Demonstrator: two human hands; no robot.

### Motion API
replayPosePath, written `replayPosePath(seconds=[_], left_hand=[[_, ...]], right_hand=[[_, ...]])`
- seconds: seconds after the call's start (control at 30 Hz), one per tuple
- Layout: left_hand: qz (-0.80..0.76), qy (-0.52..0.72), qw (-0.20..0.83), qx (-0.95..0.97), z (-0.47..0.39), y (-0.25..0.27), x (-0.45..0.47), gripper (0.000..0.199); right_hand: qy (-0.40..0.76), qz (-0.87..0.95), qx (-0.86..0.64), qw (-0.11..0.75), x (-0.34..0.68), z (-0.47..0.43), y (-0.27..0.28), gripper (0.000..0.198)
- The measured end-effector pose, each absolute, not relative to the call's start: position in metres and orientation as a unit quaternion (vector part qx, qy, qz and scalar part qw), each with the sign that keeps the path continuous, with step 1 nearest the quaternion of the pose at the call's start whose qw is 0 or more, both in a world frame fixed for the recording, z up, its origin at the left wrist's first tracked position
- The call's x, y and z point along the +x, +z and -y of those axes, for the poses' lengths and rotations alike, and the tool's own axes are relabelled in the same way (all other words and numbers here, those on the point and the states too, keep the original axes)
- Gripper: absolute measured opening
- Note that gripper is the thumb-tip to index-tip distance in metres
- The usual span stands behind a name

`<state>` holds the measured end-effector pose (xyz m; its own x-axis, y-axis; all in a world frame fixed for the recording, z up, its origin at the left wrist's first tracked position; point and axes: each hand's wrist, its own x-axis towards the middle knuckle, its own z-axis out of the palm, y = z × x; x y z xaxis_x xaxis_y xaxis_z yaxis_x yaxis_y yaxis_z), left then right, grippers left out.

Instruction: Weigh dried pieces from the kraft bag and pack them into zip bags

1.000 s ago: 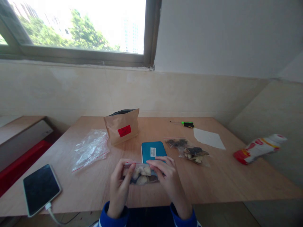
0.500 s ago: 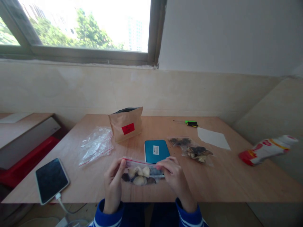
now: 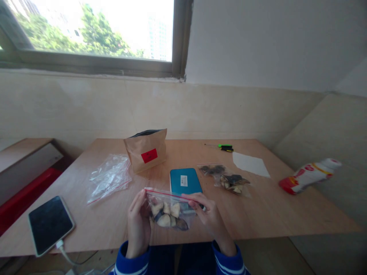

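A clear zip bag (image 3: 169,215) with a red seal strip and pale and dark dried slices inside is held up over the table's near edge. My left hand (image 3: 139,219) is closed on its left end, the fingers partly behind the plastic. With thumb and fingers, my right hand (image 3: 205,214) pinches the seal near the right end. Just behind the bag lies a blue flat box (image 3: 186,181) with a white label, its near part covered by the bag and my right hand. Farther right are two filled zip bags, one with dark pieces (image 3: 212,169), the other with pale and brown slices (image 3: 233,183).
A brown paper pouch (image 3: 146,151) stands open-topped at the back, beside a pile of clear zip bags (image 3: 110,175). A phone (image 3: 51,225) on a cable lies left. Screwdrivers (image 3: 226,147), white paper (image 3: 250,164) and a red-white bottle (image 3: 309,175) are on the right.
The view has turned slightly right. My left hand has shifted from the bag's top corner to cup its left side, and the bag's slices now face me more fully. My right hand keeps its pinch.
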<state>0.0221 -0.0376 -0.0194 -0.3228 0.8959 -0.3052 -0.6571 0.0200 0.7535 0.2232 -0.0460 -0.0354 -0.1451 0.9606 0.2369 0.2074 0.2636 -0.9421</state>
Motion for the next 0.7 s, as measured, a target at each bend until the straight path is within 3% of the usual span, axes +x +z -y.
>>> replayPosePath(seconds=[0.1, 0.27, 0.37, 0.5, 0.7], left_hand=[[-0.428, 0.665, 0.605, 0.090, 0.039, -0.017, 0.035, 0.027], [-0.423, 0.609, 0.647, 0.176, 0.040, -0.027, 0.051, 0.040], [-0.430, 0.548, 0.662, 0.277, 0.039, -0.034, 0.048, 0.053], [-0.465, 0.517, 0.617, 0.368, 0.038, -0.031, 0.029, 0.046], [-0.521, 0.544, 0.517, 0.407, 0.031, -0.023, 0.008, 0.039]], right_hand=[[0.530, 0.575, -0.400, 0.477, 0.220, 0.051, -0.034, 0.050], [0.560, 0.421, -0.485, 0.524, 0.235, 0.056, -0.029, 0.042], [0.509, 0.297, -0.558, 0.584, 0.274, 0.062, -0.029, 0.050], [0.402, 0.176, -0.633, 0.638, 0.343, 0.077, -0.042, 0.051], [0.209, 0.276, -0.782, 0.518, 0.397, 0.067, -0.080, 0.045]])
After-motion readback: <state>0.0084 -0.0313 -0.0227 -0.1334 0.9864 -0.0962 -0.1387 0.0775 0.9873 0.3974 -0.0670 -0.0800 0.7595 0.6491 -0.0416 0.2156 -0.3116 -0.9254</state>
